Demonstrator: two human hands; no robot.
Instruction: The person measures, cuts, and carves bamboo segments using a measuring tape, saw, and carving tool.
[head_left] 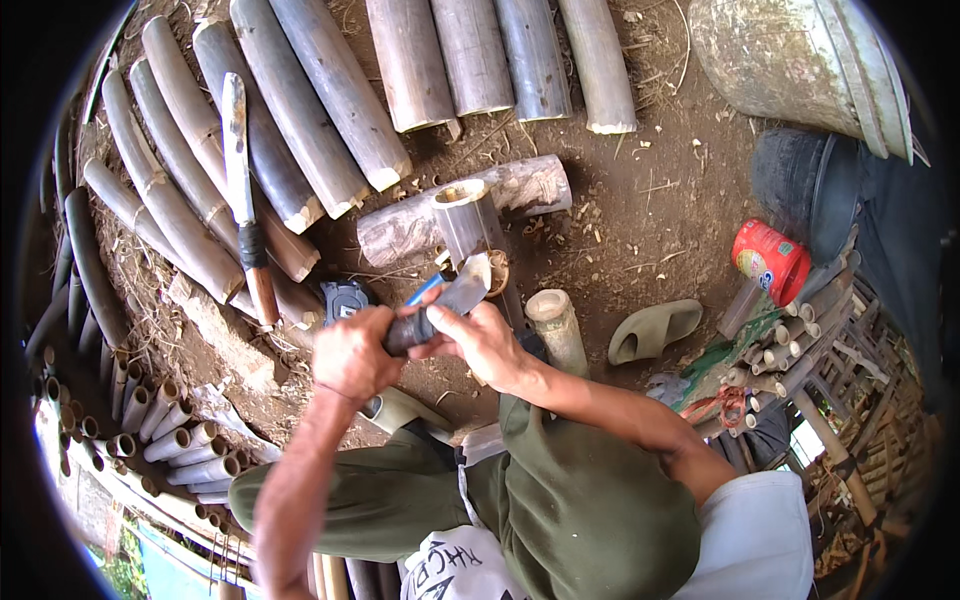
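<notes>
My left hand (355, 352) is closed round the dark handle of a short, broad-bladed knife (462, 292). My right hand (492, 348) is closed at the front of that handle, its thumb against the blade. A slim blue stick-like thing (428, 287) pokes out beside my fingers; which hand holds it, if either, I cannot tell. The blade reaches a bamboo tube (470, 230) with an open end, which leans over a short log (400, 226). A round pale opening (498, 272) shows by the blade tip, partly hidden.
Cut bamboo lengths (300, 110) lie left and far (470, 60). A long knife (238, 160) rests on the left ones. Close by are a tape measure (345, 298), a bamboo piece (557, 335) and a slipper (655, 331). A red container (755, 255) and buckets (780, 60) stand right.
</notes>
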